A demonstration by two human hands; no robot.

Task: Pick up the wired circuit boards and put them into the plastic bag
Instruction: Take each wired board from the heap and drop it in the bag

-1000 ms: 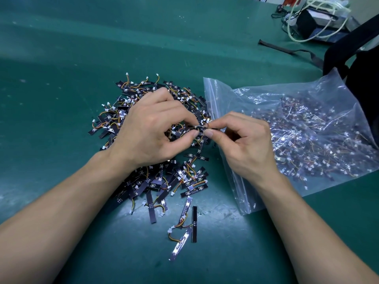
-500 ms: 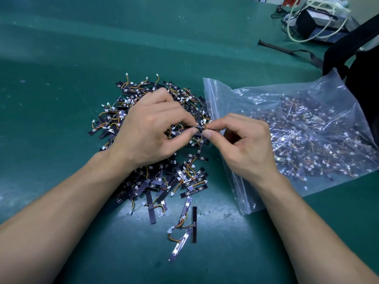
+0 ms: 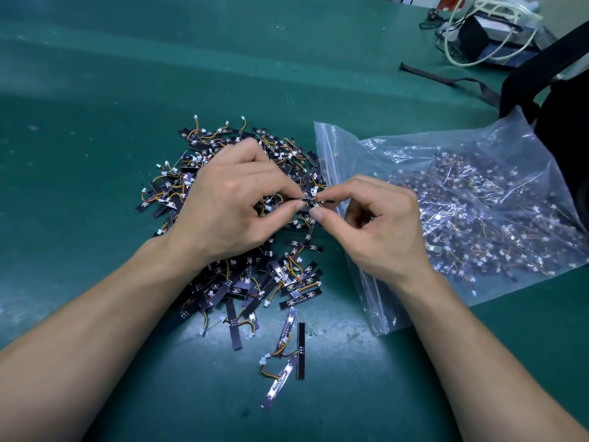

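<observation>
A heap of small black wired circuit boards with orange wires and white plugs lies on the green table. To its right lies a clear plastic bag, its zip mouth facing the heap, with many boards inside. My left hand and my right hand meet above the heap, near the bag's mouth. Both pinch the same thin board between thumb and forefinger, one at each end. The boards under my left palm are hidden.
A few stray boards lie nearer to me than the heap. A black bag and its strap sit at the far right behind the plastic bag. A dark box with white cables stands at the back right.
Both hands stay together on the one board; the pinch has shifted very slightly. The heap and the bag have not moved.
</observation>
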